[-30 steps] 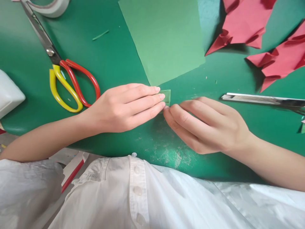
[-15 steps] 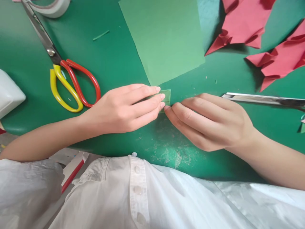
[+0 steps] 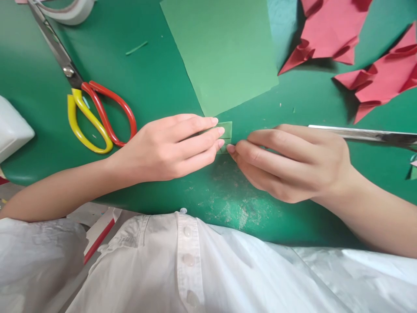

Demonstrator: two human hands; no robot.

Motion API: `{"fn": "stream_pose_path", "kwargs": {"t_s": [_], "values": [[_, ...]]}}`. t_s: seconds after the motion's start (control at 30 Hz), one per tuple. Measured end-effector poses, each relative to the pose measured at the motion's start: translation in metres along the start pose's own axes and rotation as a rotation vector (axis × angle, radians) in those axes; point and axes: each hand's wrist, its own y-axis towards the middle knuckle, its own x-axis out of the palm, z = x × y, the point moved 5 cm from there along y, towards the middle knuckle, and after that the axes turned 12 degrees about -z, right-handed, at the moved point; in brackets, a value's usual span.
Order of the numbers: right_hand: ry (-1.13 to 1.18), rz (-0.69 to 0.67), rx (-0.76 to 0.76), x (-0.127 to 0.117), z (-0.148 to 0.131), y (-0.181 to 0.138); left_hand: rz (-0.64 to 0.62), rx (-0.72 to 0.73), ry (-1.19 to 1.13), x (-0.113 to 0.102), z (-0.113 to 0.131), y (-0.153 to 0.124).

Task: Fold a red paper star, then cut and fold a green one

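A small folded green paper (image 3: pixel 227 131) lies on the table in front of me. My left hand (image 3: pixel 171 147) rests on it with fingers stretched out, their tips pressing on its top. The left thumb is out of sight. Just right of the paper is my right hand (image 3: pixel 289 163), thumb and fingertips drawn together in a pinch at the paper's lower right edge. Whether anything is between those fingertips is hidden. Just beyond my left fingertips lies a larger green paper sheet (image 3: pixel 224 52).
Scissors (image 3: pixel 76 80) with one red and one yellow handle lie at left, near a tape roll (image 3: pixel 70 15) and a white container (image 3: pixel 13 128). Red folded paper shapes (image 3: pixel 332 32) sit at upper right. A metal blade-like tool (image 3: pixel 365 134) extends right on the green table (image 3: pixel 156 91).
My right hand has shifted slightly right, its fingertips drawing back from the folded paper's lower part, so more of that part shows. My left hand stays in place on the paper.
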Motion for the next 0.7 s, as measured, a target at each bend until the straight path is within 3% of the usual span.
{"fn": "stream_pose_path", "kwargs": {"t_s": [0.23,0.43,0.57,0.7], "values": [[0.043,0.068,-0.036,0.0034,0.0005,-0.0039,0.245,0.191,0.337,0.0004,0.0078,-0.0109],[0.047,0.047,-0.025,0.0052,0.0015,-0.0061,0.14,0.098,0.303,0.0034,0.005,-0.0096],[-0.007,0.079,-0.038,0.0022,0.0007,-0.0043,0.229,0.135,0.349,-0.0013,0.0093,-0.0093],[-0.073,0.2,-0.042,-0.0017,0.001,-0.0034,0.255,0.133,0.32,-0.0021,0.0076,-0.0082]]}}
